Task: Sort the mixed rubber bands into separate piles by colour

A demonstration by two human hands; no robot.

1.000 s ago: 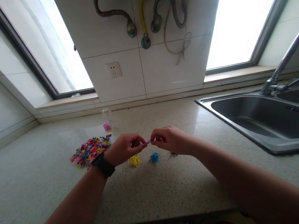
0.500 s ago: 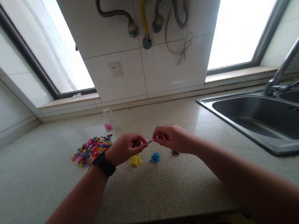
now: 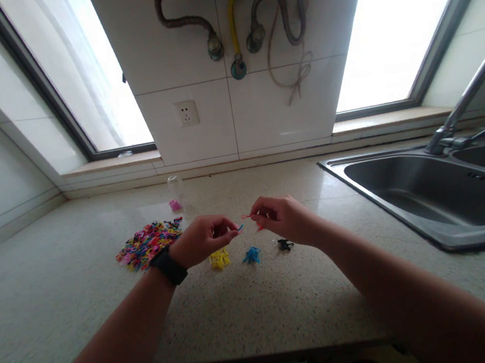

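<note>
My left hand (image 3: 207,237), with a dark band on its wrist, pinches a small blue rubber band (image 3: 240,228); a bit of pink shows beside it. Just to the right, my right hand (image 3: 280,217) pinches a thin red rubber band (image 3: 245,216), and more red shows under its fingers. Below the hands lie small piles of yellow bands (image 3: 220,259), blue bands (image 3: 251,255) and black bands (image 3: 284,244). A large heap of mixed-colour rubber bands (image 3: 146,245) spreads beyond my left wrist, which hides part of it.
Behind the heap, a clear container (image 3: 175,187) lies near a pink piece (image 3: 175,205). A steel sink (image 3: 403,197) with a faucet (image 3: 444,136) is set into the speckled counter (image 3: 241,317) at right. Pipes and a socket (image 3: 187,113) are on the tiled wall.
My right hand has moved slightly up and right, away from my left hand, with the red band now showing at its fingertips. The black pile has come into fuller view.
</note>
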